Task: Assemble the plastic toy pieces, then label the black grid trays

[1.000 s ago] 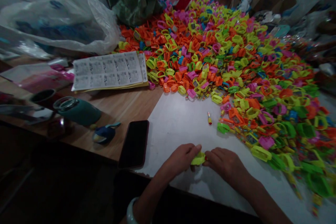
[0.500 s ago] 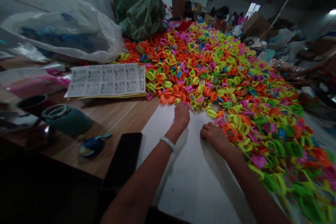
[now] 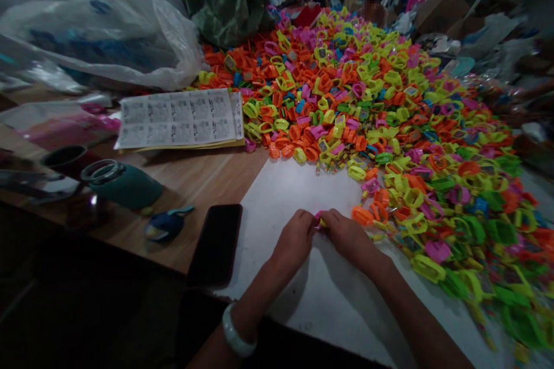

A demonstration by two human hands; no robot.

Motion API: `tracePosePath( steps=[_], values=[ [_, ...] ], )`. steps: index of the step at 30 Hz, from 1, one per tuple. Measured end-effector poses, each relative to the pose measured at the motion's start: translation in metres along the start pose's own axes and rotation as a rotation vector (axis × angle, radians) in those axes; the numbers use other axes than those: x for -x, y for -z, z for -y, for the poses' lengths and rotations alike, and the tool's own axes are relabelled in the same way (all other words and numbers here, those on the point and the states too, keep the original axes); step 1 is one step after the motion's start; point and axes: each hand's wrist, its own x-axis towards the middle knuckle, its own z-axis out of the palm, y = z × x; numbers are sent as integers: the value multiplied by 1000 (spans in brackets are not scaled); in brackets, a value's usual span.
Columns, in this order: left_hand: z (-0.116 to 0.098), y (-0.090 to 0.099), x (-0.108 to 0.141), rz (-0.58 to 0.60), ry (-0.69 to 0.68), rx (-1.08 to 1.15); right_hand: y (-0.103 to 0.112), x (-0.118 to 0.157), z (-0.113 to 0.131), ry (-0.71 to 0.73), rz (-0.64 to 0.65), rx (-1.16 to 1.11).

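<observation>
L hand [image 3: 296,237] & R hand [image 3: 351,237] both pinched a small pink/yellow pc [image 3: 319,218] btwn them, twd front edge of table [image 3: 208,176]; phone [image 3: 216,246] lay L, nr same edge.

Heaped pieces [image 3: 314,130]: smooth plastic, lightly glossy
Held piece [image 3: 321,219]: plastic-looking, finish mostly hidden
Table [image 3: 205,176]: smooth wood grain, faint sheen
White sheet [image 3: 270,199]: matt, smooth, paper-like
Phone [image 3: 217,245]: smooth, dark, glassy face
Printed stack [image 3: 177,119]: matt paper
Clear bag [image 3: 175,40]: crinkled, shiny plastic film
Green sack [image 3: 234,3]: wrinkled, dull-sheened sheeting
Bangle [image 3: 231,330]: smooth, polished
</observation>
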Motion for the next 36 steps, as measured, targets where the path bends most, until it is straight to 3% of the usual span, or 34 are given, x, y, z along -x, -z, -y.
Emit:
tracePosePath(
  steps=[5, 8, 10, 13, 18, 23, 27, 31, 36],
  values=[
    [-1, 8, 36, -105, 307, 657, -7, 34, 17, 23, -144, -329],
    [-3, 7, 47, -30, 405, 987, -12, 52, 30, 17, -211, -602],
    [-6, 4, 51, 43, 422, 1093, -16, 59, 38, 7, -211, -705],
    [-11, -1, 57, 6, 441, 1158, -19, 63, 46, -12, -192, -751],
    [-13, -5, 64, -85, 427, 1074, -17, 66, 52, -45, -102, -728],
    [-8, 4, 67, -82, 304, 701, -8, 73, 50, -155, -115, -687],
    [-8, 5, 71, 6, 242, 563, -4, 72, 46, -46, -205, -601],
    [-7, 0, 75, 4, 196, 400, -5, 68, 43, 81, -262, -551],
    [-5, -2, 76, 29, 121, 275, -6, 67, 43, 94, -274, -528]
  ],
)
